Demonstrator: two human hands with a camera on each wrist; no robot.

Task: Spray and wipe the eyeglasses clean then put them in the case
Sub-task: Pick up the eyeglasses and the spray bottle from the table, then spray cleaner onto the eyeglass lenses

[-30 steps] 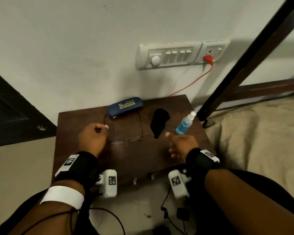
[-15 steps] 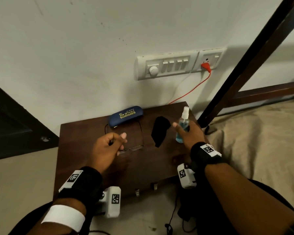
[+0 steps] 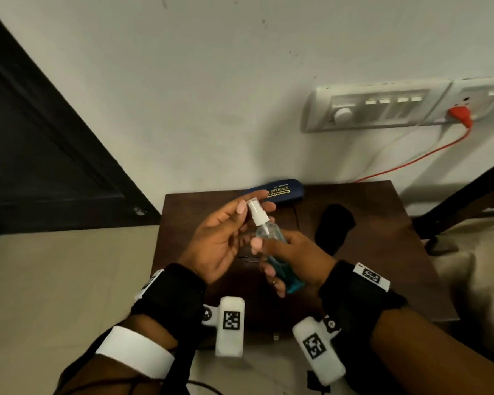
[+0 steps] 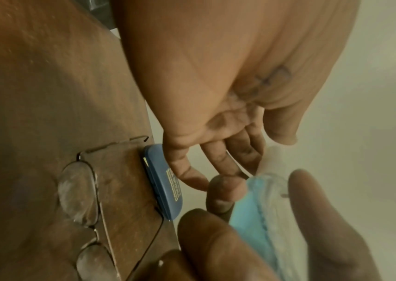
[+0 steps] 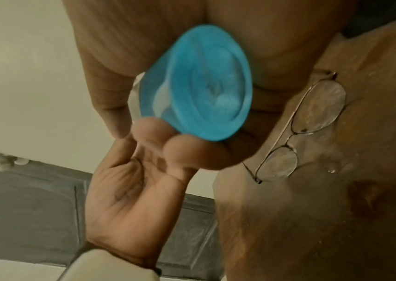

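My right hand [image 3: 264, 256] grips a clear spray bottle [image 3: 271, 238] of blue liquid, tilted with its white nozzle up and to the left; its blue base [image 5: 199, 85] fills the right wrist view. My left hand [image 3: 247, 216] is spread beside the nozzle, thumb on one side and fingers behind, not closed on it. The thin wire-framed eyeglasses [image 4: 79, 197] lie unfolded on the brown table [image 3: 382, 252] below both hands, also shown in the right wrist view [image 5: 312, 114]. The blue case [image 3: 280, 191] lies closed by the wall. A black cloth [image 3: 334, 226] lies to the right.
A white switchboard [image 3: 382, 109] with a red plug and cord is on the wall above the table. A dark door [image 3: 40, 138] stands at the left. A dark bed frame and beige bedding [image 3: 482, 266] border the table's right side. Droplets [image 5: 331, 169] sit on the wood.
My right hand picked up the bottle at the table's back right and carried it to the middle, above the glasses. My left hand rose from the glasses to the nozzle.
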